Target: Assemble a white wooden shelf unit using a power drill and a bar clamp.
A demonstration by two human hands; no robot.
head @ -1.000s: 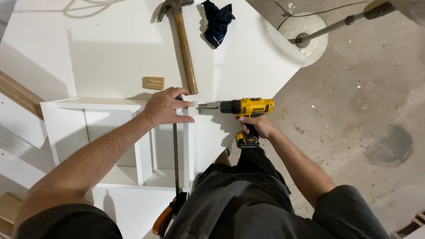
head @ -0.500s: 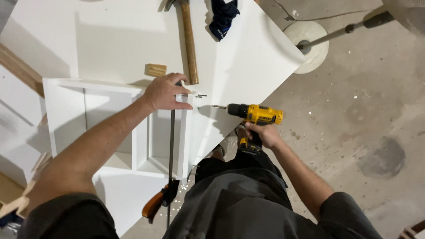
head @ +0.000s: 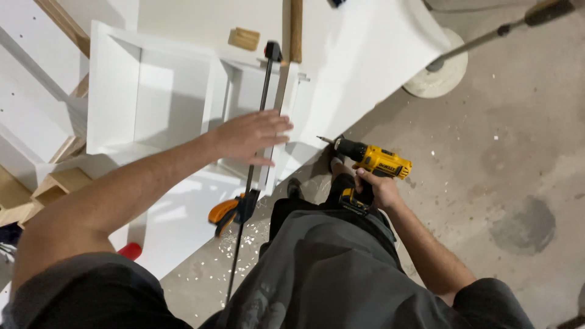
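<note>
The left hand (head: 253, 137) has lifted off the white cabinet (head: 152, 91), fingers spread open. The right hand (head: 378, 189) stays clamped on the yellow drill (head: 372, 159), now pulled back off the panel, bit pointing left.

The wooden hammer handle (head: 296, 30) runs off the top edge, so its head is out of sight. A dark scrap (head: 336, 3) at the top edge is cut to a sliver, too little to name. The long pole (head: 487, 36) leaves the frame at the upper right, its far end unseen. The bar clamp (head: 253, 164) passes under the left hand (head: 253, 137), which hides a stretch of the bar. The right hand (head: 378, 189) wraps the yellow drill (head: 375, 159), covering its grip and trigger. A small red thing (head: 129, 250) shows only partly from behind the left forearm. The white cabinet (head: 152, 91) has its lower part hidden by that arm.
</note>
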